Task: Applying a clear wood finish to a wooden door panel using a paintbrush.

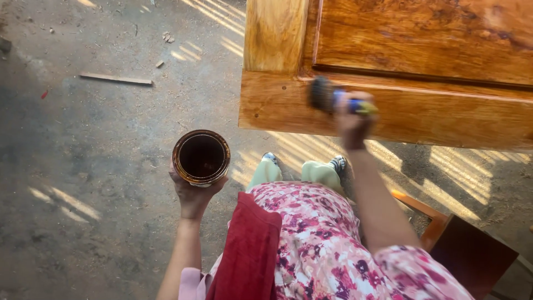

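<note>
The right hand's grip [354, 114] closes on a brush [325, 95] lying leftward along the glossy wooden door's [422, 50] bottom rail, while the left hand [193, 194] cups an open tin of dark varnish [201, 157], lower left.

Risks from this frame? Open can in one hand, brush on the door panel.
1. The open can of dark liquid sits in the left hand with no lid, level with the floral skirt and red cloth; a tilt could spill on them.
2. The right hand presses the brush on the bottom rail of the wooden door; excess may drip onto the shoes below.
3. The dusty floor could put grit into the wet finish.
</note>
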